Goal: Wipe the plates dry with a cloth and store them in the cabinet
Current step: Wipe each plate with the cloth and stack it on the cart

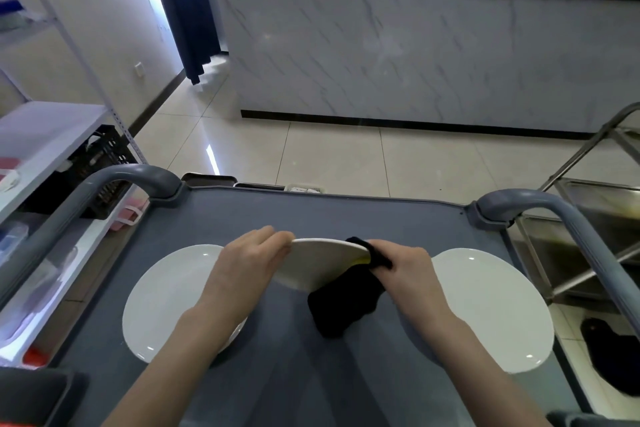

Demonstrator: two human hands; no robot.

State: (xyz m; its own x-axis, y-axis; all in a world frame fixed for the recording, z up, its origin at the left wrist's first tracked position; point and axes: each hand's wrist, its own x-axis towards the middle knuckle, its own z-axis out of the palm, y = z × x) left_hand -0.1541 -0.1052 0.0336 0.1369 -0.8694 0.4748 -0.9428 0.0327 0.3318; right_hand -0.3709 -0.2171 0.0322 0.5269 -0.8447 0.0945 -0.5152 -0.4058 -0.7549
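Note:
A white plate is held tilted above the grey cart top, its underside facing me. My left hand grips its left rim. My right hand grips a black cloth wrapped over the plate's right rim, and the rest of the cloth hangs below. Two more white plates lie flat on the cart: one at the left, partly under my left forearm, and one at the right, partly under my right forearm.
Grey cart handles rise at the left and right. A white shelf rack with boxes and a black crate stands to the left. A steel trolley is at the right, with a dark cloth on the floor. A marble-fronted counter lies ahead.

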